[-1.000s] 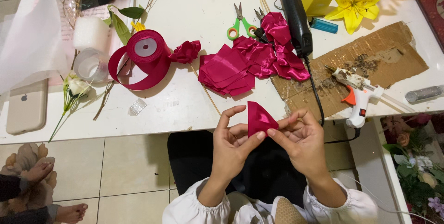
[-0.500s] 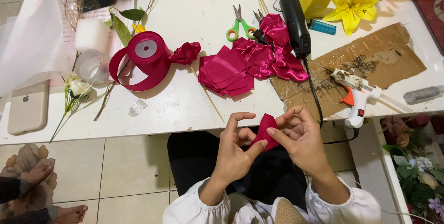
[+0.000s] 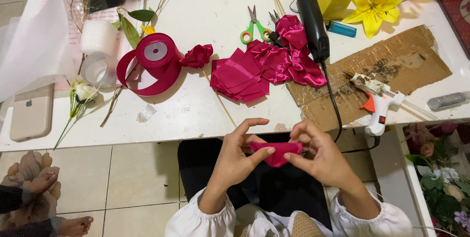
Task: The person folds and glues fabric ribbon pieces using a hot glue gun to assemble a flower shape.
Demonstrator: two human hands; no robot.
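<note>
White worktable [image 3: 196, 114] bearing one ribbon spool [image 3: 155, 57], one scissors [image 3: 254, 26], one glue gun [image 3: 377, 100]; left hand [image 3: 237, 161] and right hand [image 3: 320, 156] both pinching one folded red ribbon piece [image 3: 278, 151]

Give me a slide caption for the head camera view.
Both hands, left hand and right hand, fold a pink ribbon piece below the craft table.

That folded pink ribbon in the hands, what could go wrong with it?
The ribbon piece is pinched only by fingertips of the left hand and right hand, held over the lap, so it might slip or unfold. The glue gun hangs at the table edge, so a bump could drop it.
</note>
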